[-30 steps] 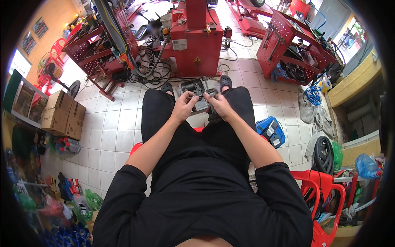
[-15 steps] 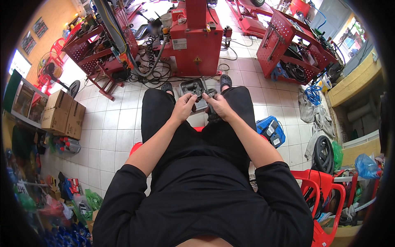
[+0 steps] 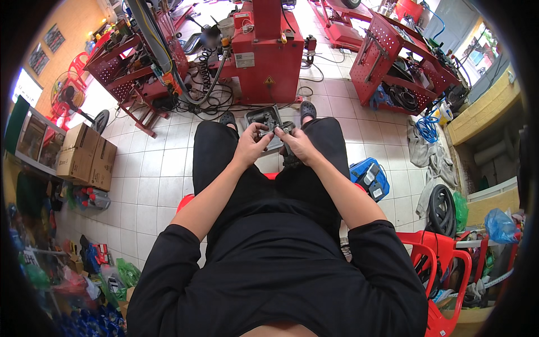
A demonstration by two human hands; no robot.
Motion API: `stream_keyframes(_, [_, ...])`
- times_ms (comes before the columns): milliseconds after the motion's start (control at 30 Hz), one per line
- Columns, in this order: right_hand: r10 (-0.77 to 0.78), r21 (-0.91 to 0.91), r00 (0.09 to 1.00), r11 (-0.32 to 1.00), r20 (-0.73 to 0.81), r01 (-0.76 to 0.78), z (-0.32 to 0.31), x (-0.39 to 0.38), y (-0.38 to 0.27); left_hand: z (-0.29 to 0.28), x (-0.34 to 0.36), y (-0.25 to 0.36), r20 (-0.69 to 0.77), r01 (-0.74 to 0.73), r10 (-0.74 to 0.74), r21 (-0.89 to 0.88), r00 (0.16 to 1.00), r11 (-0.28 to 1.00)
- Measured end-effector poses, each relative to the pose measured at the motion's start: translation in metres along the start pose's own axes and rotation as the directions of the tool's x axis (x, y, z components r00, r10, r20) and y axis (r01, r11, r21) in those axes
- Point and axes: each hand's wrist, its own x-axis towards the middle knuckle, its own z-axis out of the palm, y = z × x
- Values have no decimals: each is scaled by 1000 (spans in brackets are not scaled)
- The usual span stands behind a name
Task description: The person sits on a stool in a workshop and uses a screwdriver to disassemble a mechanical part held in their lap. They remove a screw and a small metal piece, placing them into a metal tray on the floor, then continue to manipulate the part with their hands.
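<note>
I have a small dark metal part (image 3: 273,132) pinched between both grips, held over my knees — left hand (image 3: 251,147) clamped on its near-left side, right hand (image 3: 297,146) clamped on its right. Just beyond the grips a grey tray (image 3: 263,118) lies on the tiled floor (image 3: 157,168), with a red machine (image 3: 264,50) farther out.

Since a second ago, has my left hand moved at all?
No. The left hand sits at the same spot on the small metal part, in front of the grey tray on the floor, as before.
</note>
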Motion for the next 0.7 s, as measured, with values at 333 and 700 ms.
stream_keyframes(333, [-34, -2, 999, 999, -14, 34, -1, 5, 8, 1, -1, 2, -9, -13, 13, 40, 1000, 999])
stream_keyframes(700, [-20, -11, 1000, 1000, -17, 20, -3, 6, 8, 2, 0, -1, -7, -18, 18, 0, 1000, 1000])
